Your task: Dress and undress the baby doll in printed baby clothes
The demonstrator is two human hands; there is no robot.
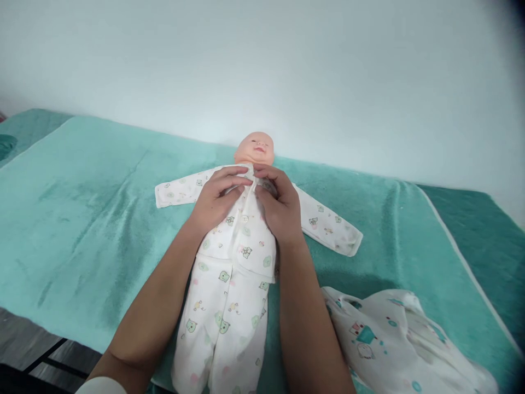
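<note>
A baby doll (253,149) lies on its back, dressed in a white baby jacket (254,243) and matching trousers (221,323), both printed with small green animals. Its sleeves stretch out to either side. At the upper chest, my left hand (219,197) grips the jacket's front edge, thumb and fingers bent close together. Opposite it, my right hand (281,202) pinches the other side of the same front opening just below the neck. A button shows on the jacket front under the hands. The fingertips partly cover the cloth between them.
Beneath the doll spreads a light green blanket (94,219), with a darker green cover (471,230) under it. A crumpled white printed cloth (394,339) lies at the lower right, close to my right forearm. A pale wall (262,65) rises behind the blanket's far edge.
</note>
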